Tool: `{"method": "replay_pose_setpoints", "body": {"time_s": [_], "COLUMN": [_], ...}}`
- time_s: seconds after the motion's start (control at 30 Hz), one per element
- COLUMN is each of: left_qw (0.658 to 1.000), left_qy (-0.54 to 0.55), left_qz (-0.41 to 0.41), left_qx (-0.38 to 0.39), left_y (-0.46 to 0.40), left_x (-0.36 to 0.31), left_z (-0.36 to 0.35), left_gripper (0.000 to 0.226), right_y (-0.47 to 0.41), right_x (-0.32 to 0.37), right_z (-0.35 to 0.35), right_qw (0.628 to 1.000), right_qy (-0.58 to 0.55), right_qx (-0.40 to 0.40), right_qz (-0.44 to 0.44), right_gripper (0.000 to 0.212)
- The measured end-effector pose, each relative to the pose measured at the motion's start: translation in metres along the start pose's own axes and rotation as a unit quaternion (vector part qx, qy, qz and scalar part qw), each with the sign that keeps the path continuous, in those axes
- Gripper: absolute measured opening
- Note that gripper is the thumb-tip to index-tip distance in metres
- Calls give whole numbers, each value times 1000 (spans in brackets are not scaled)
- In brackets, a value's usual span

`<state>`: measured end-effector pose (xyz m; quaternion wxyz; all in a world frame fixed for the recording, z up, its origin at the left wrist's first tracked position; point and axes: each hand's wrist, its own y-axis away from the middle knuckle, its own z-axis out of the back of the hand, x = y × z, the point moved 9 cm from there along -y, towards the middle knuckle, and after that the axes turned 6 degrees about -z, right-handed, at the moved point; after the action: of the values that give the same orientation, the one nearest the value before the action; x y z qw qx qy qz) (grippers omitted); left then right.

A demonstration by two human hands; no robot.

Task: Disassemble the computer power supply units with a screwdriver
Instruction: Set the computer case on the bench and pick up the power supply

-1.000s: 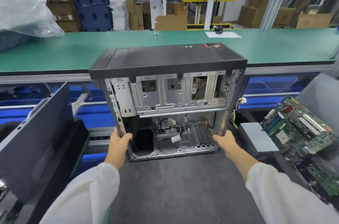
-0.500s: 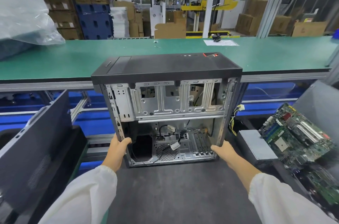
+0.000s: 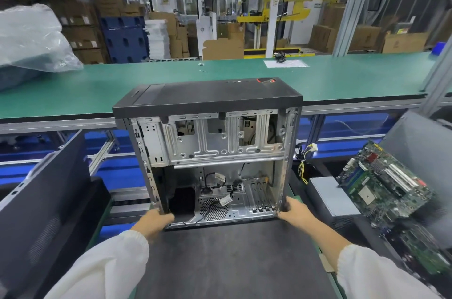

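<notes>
I grip the gutted case (image 3: 208, 152) with left hand (image 3: 152, 221) and right hand (image 3: 294, 210); handling step, next clear it aside.

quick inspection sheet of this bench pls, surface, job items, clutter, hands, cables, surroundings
surface: dark mat, bare in front of the case.
job's things: open computer case upright on the mat, side panel off; grey power supply unit lying to its right; no screwdriver seen.
clutter: green circuit boards piled at right; dark panel leaning at left.
grippers: left hand and right hand each grip a lower edge of the case.
cables: yellow and black wire bundle right of the case; black leads inside it.
surroundings: green conveyor table behind; cardboard boxes beyond.
</notes>
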<state>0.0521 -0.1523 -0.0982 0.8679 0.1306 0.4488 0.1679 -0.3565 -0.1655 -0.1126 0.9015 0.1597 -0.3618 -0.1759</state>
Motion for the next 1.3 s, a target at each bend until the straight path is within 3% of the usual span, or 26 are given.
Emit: {"method": "replay_pose_setpoints", "body": {"time_s": [0.07, 0.17, 0.4, 0.57, 0.67, 0.77, 0.97, 1.17, 1.3], "left_qw": [991, 978, 955, 930, 924, 938, 951, 954, 952], "left_qy": [-111, -165, -98, -14, -27, -1, 82, 117, 119], "left_qz": [9, -39, -167, -209, -230, -210, -162, -149, -150], "left_qx": [74, 124, 224, 301, 305, 275, 250, 234, 239], "left_y": [12, 18, 36, 62, 63, 52, 40, 48, 60], "left_x": [1, -28, -128, -191, -217, -231, -235, -231, -222], "left_z": [-24, -66, -186, -272, -303, -313, -314, -303, -294], "left_gripper": [24, 18, 23, 28, 40, 46, 46, 39, 37], "right_y": [3, 8, 17, 14, 8, -7, -34, -41, -26], "right_x": [-6, -11, -40, -78, -95, -108, -115, -120, -106], "right_z": [5, 15, 53, 92, 103, 103, 109, 114, 121], "right_qw": [1000, 1000, 998, 984, 969, 967, 960, 960, 956], "right_qy": [22, 30, 27, 113, 168, 176, 170, 99, 62], "right_qx": [0, -7, -50, -130, -170, -161, -179, -198, -242], "right_qz": [-12, -8, -4, -36, -62, -93, -132, -171, -152], "right_gripper": [53, 52, 36, 44, 64, 88, 106, 95, 90]}}
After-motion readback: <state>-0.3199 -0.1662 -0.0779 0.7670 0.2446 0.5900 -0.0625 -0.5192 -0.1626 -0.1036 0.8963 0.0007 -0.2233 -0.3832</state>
